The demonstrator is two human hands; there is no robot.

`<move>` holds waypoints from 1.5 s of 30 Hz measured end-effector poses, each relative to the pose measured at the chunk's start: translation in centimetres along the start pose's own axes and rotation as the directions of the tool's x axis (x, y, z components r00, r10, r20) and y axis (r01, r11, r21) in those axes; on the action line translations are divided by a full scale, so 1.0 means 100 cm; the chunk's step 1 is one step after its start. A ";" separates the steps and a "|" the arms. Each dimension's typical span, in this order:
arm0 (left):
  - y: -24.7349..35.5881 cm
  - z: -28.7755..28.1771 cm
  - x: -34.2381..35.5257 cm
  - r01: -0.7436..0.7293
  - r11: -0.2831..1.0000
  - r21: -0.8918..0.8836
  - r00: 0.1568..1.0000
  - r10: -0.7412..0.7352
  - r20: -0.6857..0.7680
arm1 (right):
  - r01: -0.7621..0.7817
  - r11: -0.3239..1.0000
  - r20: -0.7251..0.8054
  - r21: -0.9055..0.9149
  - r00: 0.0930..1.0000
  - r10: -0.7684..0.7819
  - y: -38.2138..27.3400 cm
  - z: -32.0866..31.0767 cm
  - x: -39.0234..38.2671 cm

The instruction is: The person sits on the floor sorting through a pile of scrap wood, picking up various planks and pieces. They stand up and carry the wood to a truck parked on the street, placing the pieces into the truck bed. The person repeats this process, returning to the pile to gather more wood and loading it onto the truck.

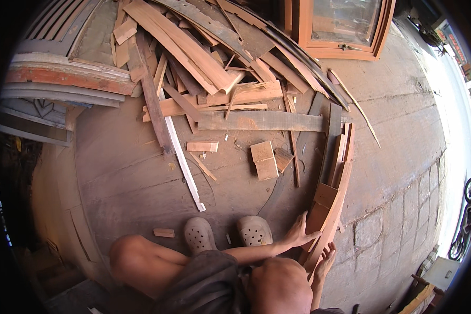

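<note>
We see stack of curved reddish-brown planks (pixel 334 188) lying flat on floor (pixel 392 172), bowed lengthwise, near end toward us; short flat block (pixel 324 195) resting on top near that end.

A dusty grey-brown concrete floor (pixel 125 172) fills the scene, turning to square grey paving blocks (pixel 403 209) toward four o'clock. A heap of reddish-brown wooden offcuts and planks (pixel 209 63) lies at twelve o'clock, with an orange-brown wooden window frame with a glass pane (pixel 343 26) at one o'clock. Stacked grey and red curved wooden mouldings (pixel 63 78) sit at ten o'clock. Bright sunlight washes out the street edge at three o'clock.
</note>
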State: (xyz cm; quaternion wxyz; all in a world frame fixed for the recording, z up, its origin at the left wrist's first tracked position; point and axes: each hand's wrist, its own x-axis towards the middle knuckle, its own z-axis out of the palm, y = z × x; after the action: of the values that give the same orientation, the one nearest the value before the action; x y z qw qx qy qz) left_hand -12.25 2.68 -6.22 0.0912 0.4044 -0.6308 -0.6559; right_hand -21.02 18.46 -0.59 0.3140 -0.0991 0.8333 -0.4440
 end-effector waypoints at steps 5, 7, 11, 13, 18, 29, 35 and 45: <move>-0.018 0.001 -0.001 0.040 0.999 -0.015 0.999 -0.041 -0.022 | -0.133 0.984 0.144 0.118 0.983 0.115 0.024 -0.013 0.044; -0.012 -0.018 -0.002 -0.012 0.994 -0.112 0.992 -0.002 -0.122 | -0.114 0.990 0.068 -0.086 0.990 0.120 0.020 -0.010 0.058; -0.024 -0.040 0.004 0.289 0.910 -0.299 0.931 -0.340 -0.136 | -0.223 0.967 0.155 -0.123 0.958 0.241 0.029 -0.026 0.094; -0.018 -0.047 0.008 0.258 0.917 -0.305 0.939 -0.313 -0.146 | -0.329 0.940 0.141 -0.092 0.930 0.339 0.041 -0.025 0.104; -0.012 -0.135 0.028 -0.004 0.987 -0.161 0.794 -0.095 -0.600 | -0.246 0.942 -0.101 -0.227 0.968 0.228 0.012 -0.014 0.105; -0.113 -0.356 -0.038 0.457 0.886 -0.077 -0.014 -0.080 -0.997 | 0.831 0.246 0.578 -0.499 0.531 -0.620 -0.247 0.269 0.204; -0.101 -0.414 -0.041 0.403 0.915 -0.018 -0.052 0.003 -0.999 | 0.878 -0.136 0.852 -0.459 0.391 -0.348 -0.245 0.356 0.285; -0.089 -0.515 0.020 0.494 0.867 -0.064 0.156 -0.161 -0.975 | 0.926 0.054 0.878 -0.373 0.371 -0.302 -0.271 0.349 0.267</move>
State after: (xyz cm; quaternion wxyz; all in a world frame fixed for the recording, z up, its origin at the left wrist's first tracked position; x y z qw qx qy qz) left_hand 23.21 -35.74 -8.75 0.2556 0.8542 -0.4167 -0.1774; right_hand -23.69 -32.87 -4.75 0.2065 -0.7505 0.6277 0.0126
